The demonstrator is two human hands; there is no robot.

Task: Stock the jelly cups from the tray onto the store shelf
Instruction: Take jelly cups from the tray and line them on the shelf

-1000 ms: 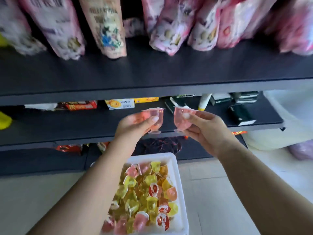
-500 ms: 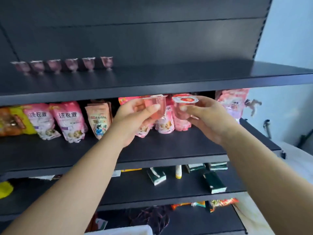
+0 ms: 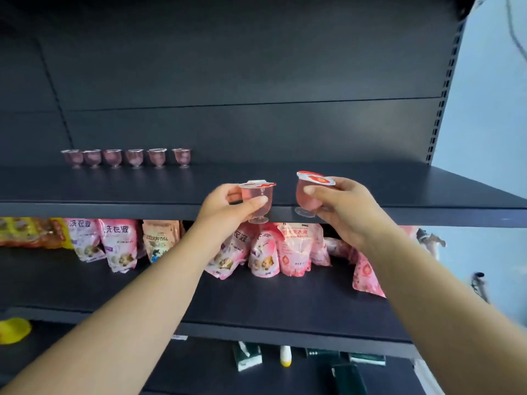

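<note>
Two jelly cups held at the top shelf's front edge.
Head view: left hand (image 3: pixel 228 202) pinches a pink cup (image 3: pixel 256 199), right hand (image 3: pixel 339 208) another cup (image 3: pixel 309 195), both off the shelf (image 3: pixel 399 192); six cups (image 3: pixel 125 158) line the back-left. The small feet could tip over when set down.

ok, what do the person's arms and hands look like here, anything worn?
Both forearms are bare as far as the frame shows: no sleeves, gloves, watch, bracelet or rings visible on the left hand or the right hand. Fingernails look short and unpainted. Upper arms fall outside the view, so any sleeve higher up cannot be told.
</note>
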